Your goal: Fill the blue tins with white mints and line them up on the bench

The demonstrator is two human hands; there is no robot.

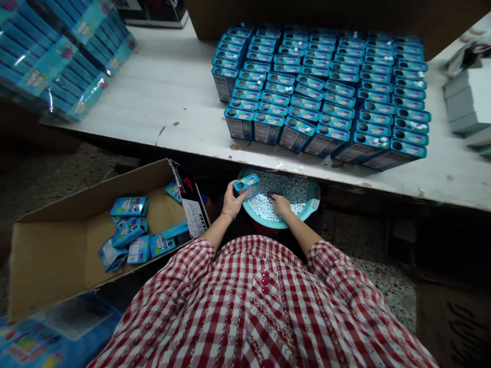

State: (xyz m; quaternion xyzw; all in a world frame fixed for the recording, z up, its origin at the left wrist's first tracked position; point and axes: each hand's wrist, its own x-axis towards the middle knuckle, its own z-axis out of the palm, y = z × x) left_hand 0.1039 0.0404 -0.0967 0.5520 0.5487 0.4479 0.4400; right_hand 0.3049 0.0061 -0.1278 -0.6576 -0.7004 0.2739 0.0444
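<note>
The left hand (230,202) grips a small, flat-sided blue box (252,191) by one side, its printed top facing up with a dark round opening at one end. The box sits over the left part of a round, pale-teal plastic basin (315,203) below the front edge of the white table (161,76). The right hand (281,205) reaches into the small white pellets (293,191) in the basin; its fingertips seem buried there, so I cannot tell whether they are spread or pinching. For steady handling, the box is best held over the basin with its opening uppermost and clear of the thumb, the right hand gathering only small amounts so that strays drop inside the rim.
</note>
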